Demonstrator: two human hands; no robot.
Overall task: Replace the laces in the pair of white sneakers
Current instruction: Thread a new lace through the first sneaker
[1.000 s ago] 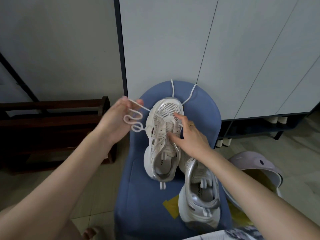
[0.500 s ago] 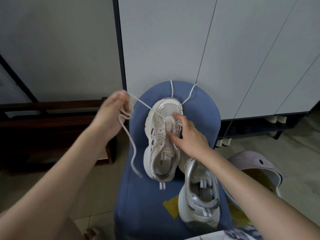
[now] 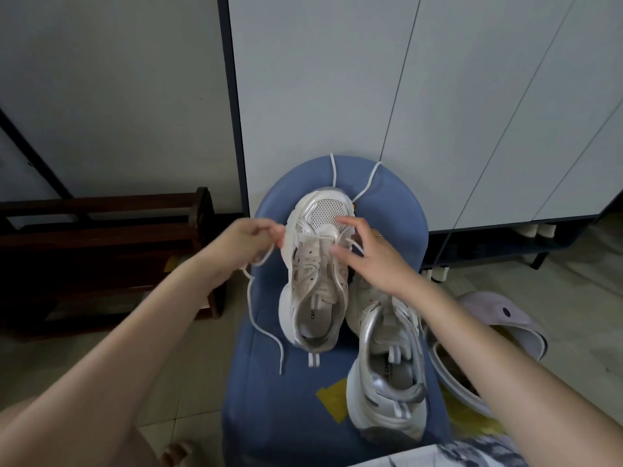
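Left hand pinches the lace at 9 o'clock of the sneaker on the blue seat; right hand rests spread-fingered on its tongue, gripping nothing. Best to pull the lace out level while that hand pins the shoe. Eyelets are blurred and partly hidden by fingers; second sneaker at 5 o'clock looks unlaced.

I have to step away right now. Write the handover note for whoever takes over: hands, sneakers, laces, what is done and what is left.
Left hand pinches a white lace at the far sneaker's left side; the free end trails onto the blue seat.
Right hand rests open on that sneaker's front lacing area.
Near sneaker lies beside it, no lace visible.
Another lace lies behind the far sneaker's toe.
Done: lace runs only through the front of the far sneaker.
Left: finish it, then lace the near sneaker.
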